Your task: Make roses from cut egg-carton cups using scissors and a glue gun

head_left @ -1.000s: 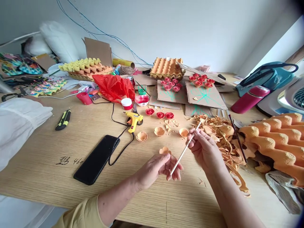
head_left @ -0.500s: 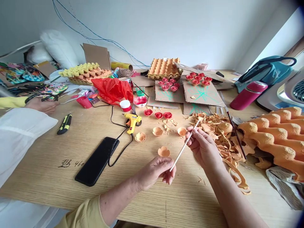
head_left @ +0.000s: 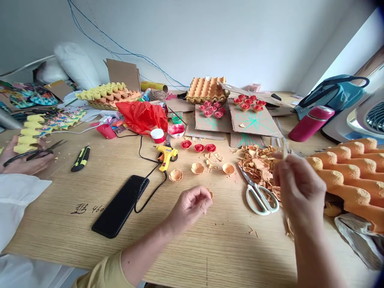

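My left hand (head_left: 193, 206) is over the middle of the table, its thumb and fingers curled together; nothing shows in them. Right behind its fingertips is an orange petal cup (head_left: 211, 193), mostly hidden. My right hand (head_left: 300, 186) is raised at the right, closed around a thin pale stick (head_left: 285, 149), seen nearly end-on and blurred. Between my hands lie white-handled scissors (head_left: 261, 198), blades toward orange carton scraps (head_left: 258, 164). More orange cups (head_left: 198, 168) sit ahead, with red paper roses (head_left: 199, 148) behind them.
A yellow glue gun (head_left: 165, 157) and a black phone (head_left: 120, 206) lie left of centre, with a utility knife (head_left: 81, 159) beyond. Orange egg trays (head_left: 351, 172) stand right. At far left, a co-worker's hands (head_left: 30, 160) hold scissors and yellow carton.
My right hand has moved right and nearer with the stick, uncovering the white-handled scissors. My left hand has let go of the stick and shifted slightly left. The co-worker's hands moved nearer.
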`<state>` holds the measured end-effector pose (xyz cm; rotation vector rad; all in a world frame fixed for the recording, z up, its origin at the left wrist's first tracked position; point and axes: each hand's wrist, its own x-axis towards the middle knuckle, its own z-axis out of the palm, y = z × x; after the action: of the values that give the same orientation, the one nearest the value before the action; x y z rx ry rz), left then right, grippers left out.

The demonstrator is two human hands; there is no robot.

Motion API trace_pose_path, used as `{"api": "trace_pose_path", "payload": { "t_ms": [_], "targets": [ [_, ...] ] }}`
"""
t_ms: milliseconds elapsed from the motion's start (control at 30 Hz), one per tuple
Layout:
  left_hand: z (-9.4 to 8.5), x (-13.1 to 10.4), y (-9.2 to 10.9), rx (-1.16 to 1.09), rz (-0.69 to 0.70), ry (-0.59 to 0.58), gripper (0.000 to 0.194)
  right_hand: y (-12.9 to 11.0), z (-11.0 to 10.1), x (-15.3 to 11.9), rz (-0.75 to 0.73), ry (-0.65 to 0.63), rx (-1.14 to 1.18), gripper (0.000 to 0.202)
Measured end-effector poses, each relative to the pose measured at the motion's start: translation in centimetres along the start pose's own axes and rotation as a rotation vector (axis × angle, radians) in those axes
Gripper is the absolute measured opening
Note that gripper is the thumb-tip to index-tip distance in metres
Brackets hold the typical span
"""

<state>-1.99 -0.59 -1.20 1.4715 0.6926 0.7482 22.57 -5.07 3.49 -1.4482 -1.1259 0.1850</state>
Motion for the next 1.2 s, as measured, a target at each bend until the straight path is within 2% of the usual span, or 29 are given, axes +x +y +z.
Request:
{"api": "trace_pose_path", "payload": {
  "t_ms": [67,133,267,400,700,900,1033,1200],
  "targets": [
    [-0.6,0.5,-0.1,0.131,0.057,0.138,0.027,0.9,-0.4,0.2,-0.030,-0.204,-0.376,0.022],
    [-1.2,0.9,-0.4,0.310,0.105,0.196,0.031,2.0,-0.3,0.1,-0.020,-0.402,-0.687,0.027],
    [-1.5,1.1,-1.1,0.596,0.154,0.117,0.062,3.0,0.4,-0.4,0.075,-0.539,-1.063,0.026],
    [-1.0,0.8,-1.9,0.731,0.133,0.067,0.063,3.2,0.6,-0.9,0.157,-0.695,-1.185,0.021],
    [-0.4,0.7,-3.1,0.805,0.146,0.092,0.036,3.1,1.5,-0.8,0.206,-0.717,-1.201,0.017],
    [-0.2,0.6,-2.8,0.811,0.190,0.095,0.041,2.4,1.7,-0.4,0.249,-0.728,-1.224,0.020],
    [-0.1,0.5,-2.8,0.764,0.228,0.104,0.046,2.0,1.5,-0.2,0.290,-0.739,-1.221,0.030],
    [0.0,0.6,-2.5,0.637,0.261,0.099,0.048,1.9,1.3,-0.6,0.142,-0.640,-1.101,0.044]
  ]
}}
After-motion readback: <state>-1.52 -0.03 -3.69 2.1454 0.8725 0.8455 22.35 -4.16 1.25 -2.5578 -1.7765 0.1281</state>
